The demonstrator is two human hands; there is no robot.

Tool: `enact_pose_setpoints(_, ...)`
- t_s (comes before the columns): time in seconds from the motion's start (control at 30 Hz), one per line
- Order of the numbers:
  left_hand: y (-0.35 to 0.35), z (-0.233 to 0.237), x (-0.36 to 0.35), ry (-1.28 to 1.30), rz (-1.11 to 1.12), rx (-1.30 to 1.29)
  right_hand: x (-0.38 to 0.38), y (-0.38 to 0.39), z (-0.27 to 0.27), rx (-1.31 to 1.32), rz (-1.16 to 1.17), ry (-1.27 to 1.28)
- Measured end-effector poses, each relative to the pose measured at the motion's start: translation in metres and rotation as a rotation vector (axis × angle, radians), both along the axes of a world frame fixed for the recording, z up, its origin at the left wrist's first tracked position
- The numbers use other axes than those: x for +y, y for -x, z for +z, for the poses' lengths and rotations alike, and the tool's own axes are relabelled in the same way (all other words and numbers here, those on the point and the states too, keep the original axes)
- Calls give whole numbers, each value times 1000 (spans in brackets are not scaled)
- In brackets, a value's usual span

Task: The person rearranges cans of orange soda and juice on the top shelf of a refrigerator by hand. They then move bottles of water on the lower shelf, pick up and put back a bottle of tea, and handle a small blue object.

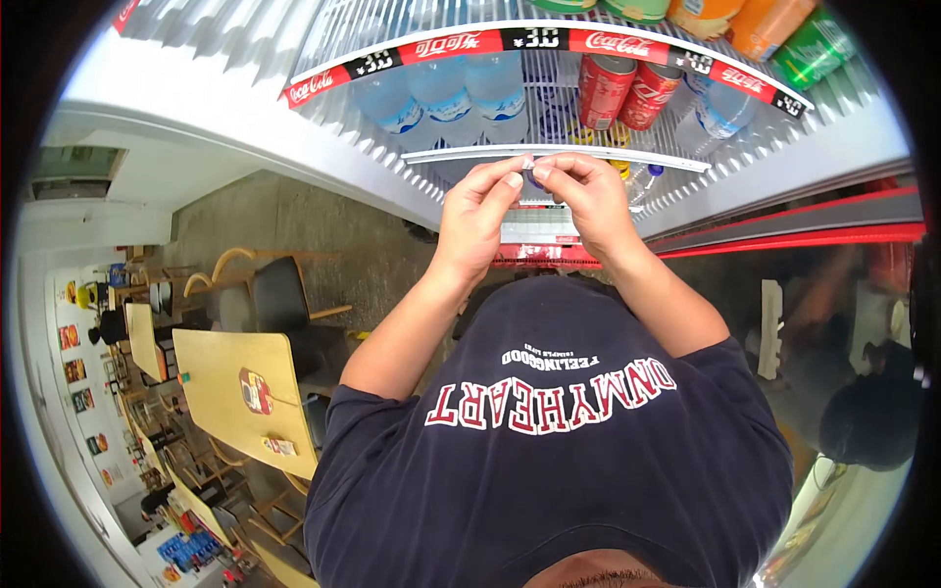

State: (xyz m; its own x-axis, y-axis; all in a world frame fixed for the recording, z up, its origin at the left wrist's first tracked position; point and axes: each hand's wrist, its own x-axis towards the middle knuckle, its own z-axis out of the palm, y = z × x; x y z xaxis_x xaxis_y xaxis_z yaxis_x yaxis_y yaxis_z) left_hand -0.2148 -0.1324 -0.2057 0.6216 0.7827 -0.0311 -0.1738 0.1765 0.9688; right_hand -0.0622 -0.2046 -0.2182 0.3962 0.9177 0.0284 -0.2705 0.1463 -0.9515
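My left hand [479,211] and my right hand [590,201] meet at the fingertips in front of an open drinks fridge. Thumb and forefinger are pinched together on each hand. A small pale piece [528,163] shows between the fingertips, too tiny to name. Just behind them runs the white front rail of a wire shelf [667,161]. Farther in stand red Coca-Cola cans [606,90] and clear water bottles with blue labels [495,95], under a red price strip [431,48].
Orange bottles [769,29] and a green can [816,47] are on the upper shelf. The fridge door [794,220] stands open at the right. To the left are a wooden table [230,382] and a dark chair [281,294].
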Motion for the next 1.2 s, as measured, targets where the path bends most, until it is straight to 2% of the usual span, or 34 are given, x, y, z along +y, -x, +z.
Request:
enact_pose_setpoints(0.13, 10, -3, 2, -212, 41, 81, 8, 6, -3, 53, 38, 28)
enact_pose_setpoints(0.23, 13, -7, 4, -190, 59, 88, 14, 7, -11, 35, 35, 64)
enact_pose_setpoints(0.37, 20, -17, 7, -33, 87, 71, 34, -4, -20, -199, -82, 26)
enact_pose_setpoints(0.47, 29, -22, 10, 39, 84, 96, 54, -19, -16, -626, -229, 24)
enact_pose_setpoints(0.67, 44, -32, 17, 106, 85, 116, 69, -23, -4, -896, -355, -106)
enact_pose_setpoints(0.9, 58, -36, 40, 81, 58, 139, 78, -19, -12, -992, -463, -176)
enact_pose_setpoints(1.2, 61, -40, 58, 34, 3, 157, 78, -25, -14, -929, -498, -76)
